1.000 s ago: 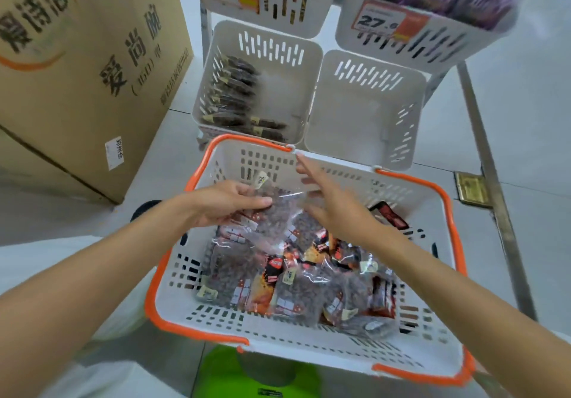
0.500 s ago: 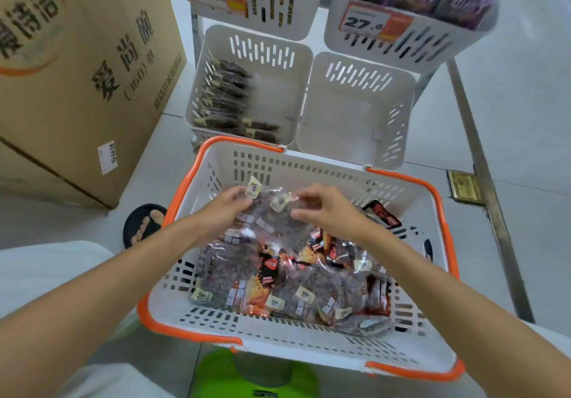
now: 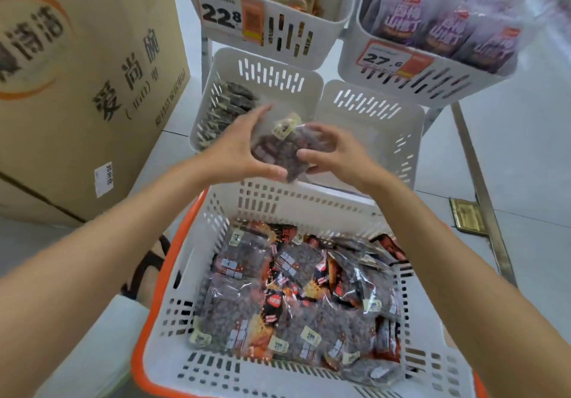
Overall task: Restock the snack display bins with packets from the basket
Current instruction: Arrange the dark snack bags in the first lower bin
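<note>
A clear packet of dark snacks (image 3: 282, 147) is held in the air between both hands, above the far rim of the white basket with the orange rim (image 3: 278, 200). My left hand (image 3: 238, 147) grips its left side and my right hand (image 3: 336, 153) grips its right side. The packet hangs in front of the lower left white bin (image 3: 272, 67), which holds a row of dark packets (image 3: 228, 104) along its left wall. The lower right bin (image 3: 398, 138) looks bare inside. Several more packets (image 3: 296, 302) lie in the basket.
A large cardboard box (image 3: 77, 88) stands on the left. Upper bins with price tags 22.8 (image 3: 221, 16) and 27.6 (image 3: 383, 59) hang above the lower ones, the right one with purple packets (image 3: 445, 30). A metal rack leg (image 3: 482, 187) runs along the right. A sandalled foot (image 3: 145, 271) is beside the basket.
Both hands have lifted one packet out of the basket and carried it forward over the far rim, towards the lower left bin. The view has shifted closer to the bins.
</note>
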